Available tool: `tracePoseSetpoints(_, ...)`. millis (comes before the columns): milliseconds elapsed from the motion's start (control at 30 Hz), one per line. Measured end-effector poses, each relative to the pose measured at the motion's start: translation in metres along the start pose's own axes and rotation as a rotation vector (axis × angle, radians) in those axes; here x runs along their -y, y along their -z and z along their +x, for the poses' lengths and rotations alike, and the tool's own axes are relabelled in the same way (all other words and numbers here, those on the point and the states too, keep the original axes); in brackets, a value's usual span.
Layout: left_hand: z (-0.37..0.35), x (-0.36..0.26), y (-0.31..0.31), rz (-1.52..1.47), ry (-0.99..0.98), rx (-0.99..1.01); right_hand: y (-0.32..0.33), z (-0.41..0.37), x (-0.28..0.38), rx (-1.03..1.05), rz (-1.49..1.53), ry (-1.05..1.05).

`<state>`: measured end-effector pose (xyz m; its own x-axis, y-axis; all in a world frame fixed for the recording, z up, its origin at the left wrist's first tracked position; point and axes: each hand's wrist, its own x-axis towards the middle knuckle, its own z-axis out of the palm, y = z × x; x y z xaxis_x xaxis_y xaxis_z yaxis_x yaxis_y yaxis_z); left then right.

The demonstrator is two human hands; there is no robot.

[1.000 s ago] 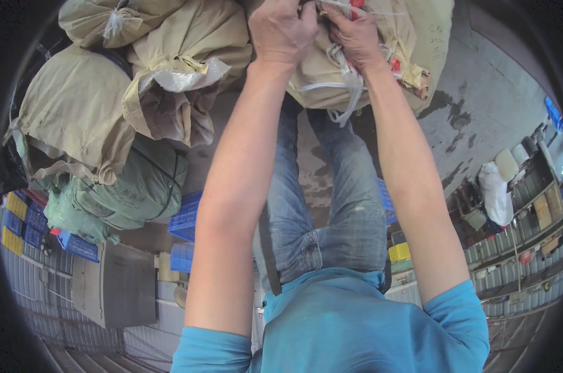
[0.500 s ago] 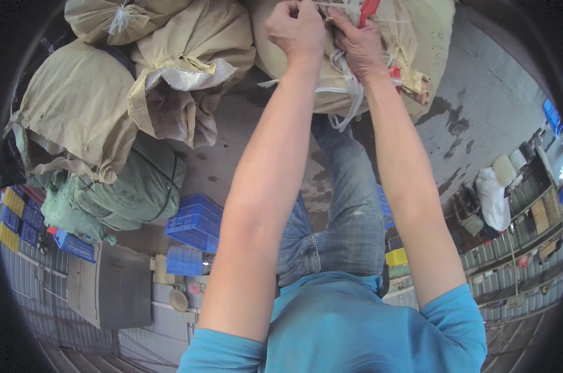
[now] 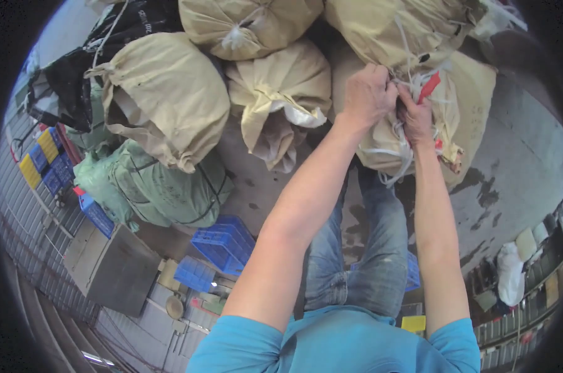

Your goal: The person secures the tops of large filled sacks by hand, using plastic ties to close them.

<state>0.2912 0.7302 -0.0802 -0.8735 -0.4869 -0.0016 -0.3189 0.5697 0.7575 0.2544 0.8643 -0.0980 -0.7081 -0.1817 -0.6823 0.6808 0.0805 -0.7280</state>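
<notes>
A large tan sack (image 3: 477, 124) stands in front of me with white plastic strapping (image 3: 393, 152) looped about its gathered top. My left hand (image 3: 368, 94) is closed in a fist at the strapping, its fingertips turned toward the other hand. Close beside it, my right hand (image 3: 416, 118) is wrapped round the strapping, thumb up. A flat red handle-like piece (image 3: 429, 87) sticks up out of the right hand; its lower part is hidden in the grip. Another tan sack (image 3: 396, 28) bulges just beyond both hands.
More tan sacks (image 3: 169, 93) crowd the left, one with a torn open mouth (image 3: 281, 121). Below them lies a green bundle (image 3: 163, 186) bound with black straps. Blue crates (image 3: 222, 242) stand on the floor near my legs, and a grey metal cabinet (image 3: 110, 267) is farther left.
The view has shifted, so the hands and sacks appear lower and farther right, and more sacks show beyond. Both hands stay closed at the strapping and remain close together.
</notes>
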Motion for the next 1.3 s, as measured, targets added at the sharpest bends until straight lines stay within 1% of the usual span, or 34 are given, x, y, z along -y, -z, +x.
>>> tracePoseSetpoints(67,0.005,-0.004,0.005,-0.015,0.199,0.063,-0.001,0.001,-0.006,-0.010,0.050,0.025)
tracePoseSetpoints(100,0.005,-0.008,0.003,-0.023,0.246,0.079,-0.002,-0.001,-0.004,-0.016,0.061,0.035)
tracePoseSetpoints(167,0.007,-0.014,-0.005,-0.176,0.526,-0.136,-0.014,-0.006,0.009,-0.068,0.039,0.020)
tracePoseSetpoints(200,0.006,-0.016,-0.011,-0.216,0.595,-0.185,-0.017,-0.008,0.012,-0.085,0.035,0.016)
tracePoseSetpoints(267,0.002,-0.018,-0.026,-0.321,0.796,-0.341,-0.017,-0.008,0.012,-0.073,0.050,0.014)
tracePoseSetpoints(300,-0.001,-0.021,-0.029,-0.344,0.848,-0.376,-0.016,-0.009,0.012,-0.074,0.055,0.009)
tracePoseSetpoints(400,-0.006,-0.028,-0.020,-0.351,0.797,-0.334,-0.014,-0.009,0.011,-0.063,0.063,-0.016)
tracePoseSetpoints(467,-0.010,-0.024,-0.019,-0.267,0.536,-0.299,-0.006,-0.003,0.001,-0.038,0.093,-0.023)
tracePoseSetpoints(500,-0.010,-0.020,-0.018,-0.245,0.472,-0.287,-0.005,-0.002,-0.001,-0.033,0.102,-0.027)
tracePoseSetpoints(567,-0.010,-0.011,-0.014,-0.137,0.299,-0.203,-0.006,-0.005,0.004,-0.036,0.067,-0.001)
tracePoseSetpoints(700,-0.007,-0.001,-0.003,-0.001,0.168,-0.081,-0.010,-0.008,0.010,-0.022,0.081,-0.007)
tracePoseSetpoints(767,-0.004,-0.002,0.003,-0.054,0.433,-0.192,-0.007,-0.005,0.008,0.045,0.088,-0.024)
tracePoseSetpoints(800,-0.001,0.002,0.004,-0.073,0.500,-0.219,-0.009,-0.003,0.008,0.058,0.085,-0.025)
tracePoseSetpoints(867,0.000,0.012,-0.005,-0.085,0.702,-0.313,-0.008,-0.002,0.006,0.058,0.047,-0.018)
tracePoseSetpoints(900,-0.004,0.012,-0.010,-0.104,0.764,-0.317,-0.005,-0.004,0.005,0.036,0.021,-0.020)
tracePoseSetpoints(1000,-0.014,0.004,-0.012,-0.197,0.740,-0.243,-0.001,-0.005,0.008,-0.037,0.056,-0.040)
tracePoseSetpoints(1067,-0.029,-0.007,-0.006,-0.173,0.526,-0.240,0.004,-0.005,0.013,0.069,0.194,-0.076)
tracePoseSetpoints(1100,-0.036,-0.012,-0.002,-0.166,0.471,-0.237,0.003,-0.006,0.017,0.093,0.232,-0.084)
tracePoseSetpoints(1167,-0.053,-0.023,0.002,-0.079,0.159,-0.242,-0.002,-0.013,0.028,0.091,0.230,-0.089)
tracePoseSetpoints(1267,-0.064,-0.044,0.002,0.010,-0.114,-0.209,0.000,-0.014,0.029,0.120,0.256,-0.118)
tracePoseSetpoints(1300,-0.062,-0.052,0.000,0.025,-0.165,-0.201,0.001,-0.013,0.028,0.126,0.262,-0.122)
